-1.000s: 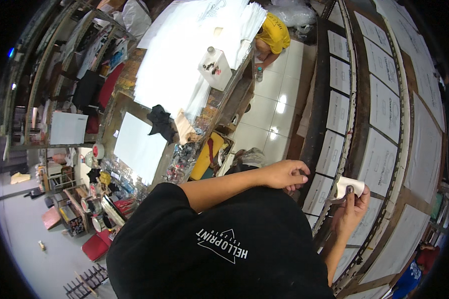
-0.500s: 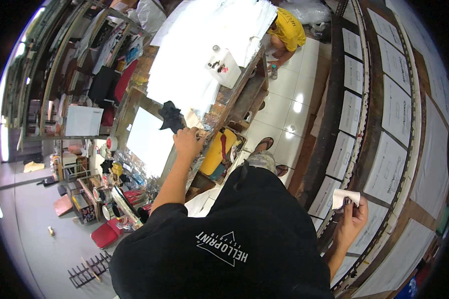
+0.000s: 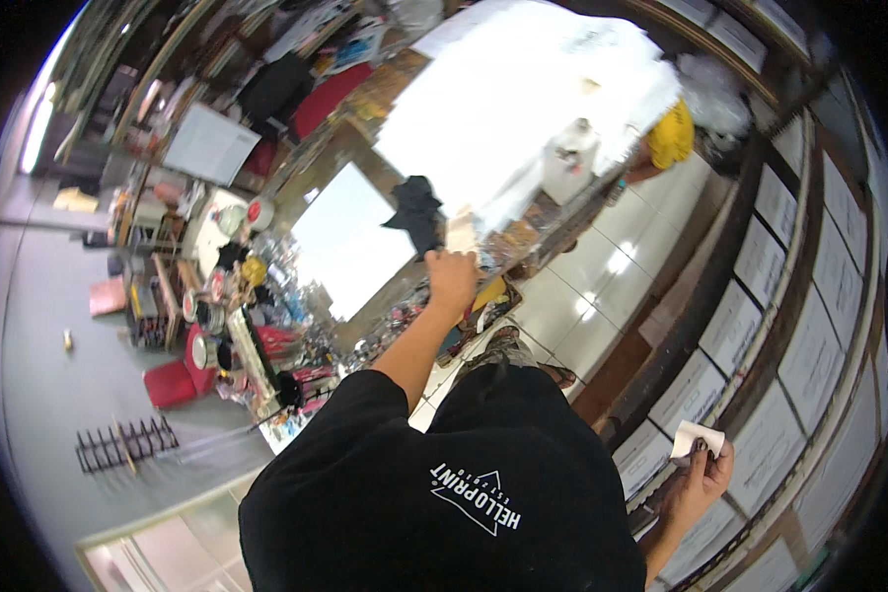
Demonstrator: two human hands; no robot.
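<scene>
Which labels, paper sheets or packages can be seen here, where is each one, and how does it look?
Small label: in right hand, white, rectangular.
Pale slip: above left hand, cream, at the workbench edge.
Sheets: rows along right shelving, white rectangles.
Flat board: upper left, white, tilted.

Count as seen from my head camera. My hands: two, the left hand (image 3: 452, 279) raised to the worktop (image 3: 523, 109) and the right hand (image 3: 698, 483) low at my side. Small pale slips: two, one paper slip (image 3: 462, 232) at my left fingers, one white card (image 3: 696, 439) pinched in my right fingers. Black garment (image 3: 416, 212) on the worktop: one. White machine (image 3: 569, 163) on it: one. Person in a yellow top (image 3: 673, 136) beyond: one. Red stool (image 3: 171, 385) on the floor: one.
</scene>
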